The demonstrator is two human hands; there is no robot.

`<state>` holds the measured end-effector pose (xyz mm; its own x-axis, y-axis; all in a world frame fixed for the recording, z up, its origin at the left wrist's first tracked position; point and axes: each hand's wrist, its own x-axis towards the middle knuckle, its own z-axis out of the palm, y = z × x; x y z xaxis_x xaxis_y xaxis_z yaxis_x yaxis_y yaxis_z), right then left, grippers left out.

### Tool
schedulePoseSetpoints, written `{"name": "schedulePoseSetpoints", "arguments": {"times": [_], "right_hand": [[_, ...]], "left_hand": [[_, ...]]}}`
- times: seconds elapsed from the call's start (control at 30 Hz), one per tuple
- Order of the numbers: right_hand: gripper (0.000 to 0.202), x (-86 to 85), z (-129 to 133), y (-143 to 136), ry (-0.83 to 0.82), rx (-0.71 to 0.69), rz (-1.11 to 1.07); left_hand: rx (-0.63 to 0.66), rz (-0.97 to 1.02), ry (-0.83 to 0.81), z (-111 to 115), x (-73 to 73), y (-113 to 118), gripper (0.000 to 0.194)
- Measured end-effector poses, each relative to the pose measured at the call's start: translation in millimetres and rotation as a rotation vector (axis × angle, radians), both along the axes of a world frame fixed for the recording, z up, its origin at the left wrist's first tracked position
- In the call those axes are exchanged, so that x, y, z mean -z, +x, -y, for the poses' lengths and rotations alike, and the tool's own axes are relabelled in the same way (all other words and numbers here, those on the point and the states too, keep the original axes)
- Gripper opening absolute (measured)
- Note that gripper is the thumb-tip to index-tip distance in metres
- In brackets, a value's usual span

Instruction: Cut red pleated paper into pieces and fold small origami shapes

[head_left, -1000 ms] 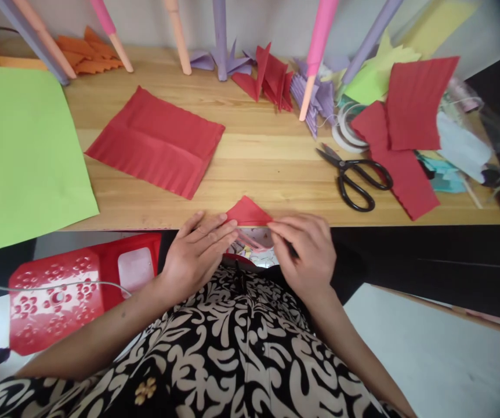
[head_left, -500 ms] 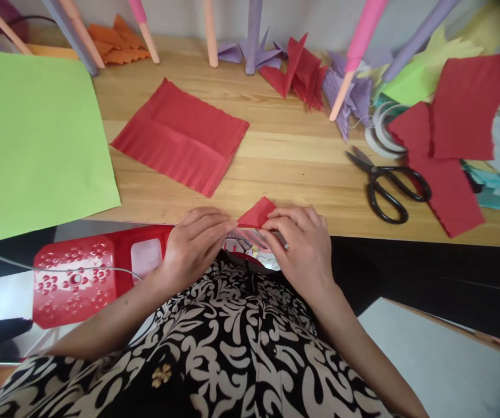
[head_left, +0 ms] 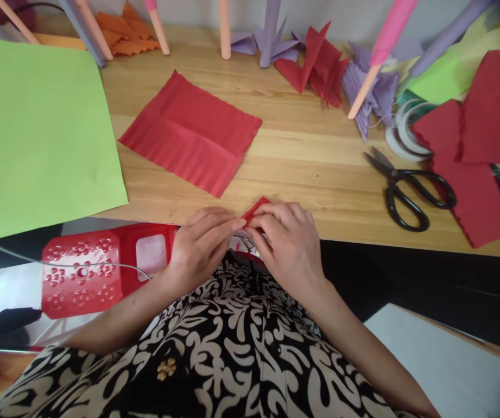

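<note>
At the table's front edge, a small folded piece of red crepe paper (head_left: 256, 209) lies between my two hands. My left hand (head_left: 202, 241) pinches its left end with thumb and fingertips. My right hand (head_left: 287, 241) closes over its right side, fingers curled and thumb beneath, hiding much of the paper. Beyond them lies a larger creased sheet of red crepe paper (head_left: 193, 133), flat on the wood. Black-handled scissors (head_left: 410, 186) rest to the right, their blades slightly apart.
A green sheet (head_left: 41, 139) covers the table's left side. Rolls of white tape (head_left: 406, 130) and red paper pieces (head_left: 471, 191) lie at right. Folded paper shapes (head_left: 315, 67) and several wrapped sticks (head_left: 225, 29) stand along the back. A red plastic stool (head_left: 82, 273) is below the edge.
The red paper between my hands has become a narrower strip. My right hand has moved left, closer to my left hand. The whole view has shifted slightly.
</note>
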<state>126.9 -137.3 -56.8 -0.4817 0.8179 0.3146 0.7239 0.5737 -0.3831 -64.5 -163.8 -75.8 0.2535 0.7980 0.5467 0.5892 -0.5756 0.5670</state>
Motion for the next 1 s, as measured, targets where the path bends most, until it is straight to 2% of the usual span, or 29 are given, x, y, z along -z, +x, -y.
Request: {"name": "schedulePoseSetpoints", "arguments": {"times": [0.27,0.4,0.73,1.0], "right_hand": [[0.012,0.0,-1,-1,-0.026,0.023,-0.017],[0.013,-1.4,-1,-2,-0.052,0.029,-0.008],[0.014,0.1,-3,-3,-0.046,0.033,-0.036],[0.013,-0.1,-4,-4,-0.050,0.037,-0.031]], "left_hand": [[-0.012,0.001,-0.015,-1,-2.8,-1,0.028],[-0.031,-0.022,0.031,-1,0.1,-1,0.027],[-0.051,-0.173,0.086,11,12.4,-4,0.041],[-0.079,-0.208,0.075,12,13.8,-3,0.040]]}}
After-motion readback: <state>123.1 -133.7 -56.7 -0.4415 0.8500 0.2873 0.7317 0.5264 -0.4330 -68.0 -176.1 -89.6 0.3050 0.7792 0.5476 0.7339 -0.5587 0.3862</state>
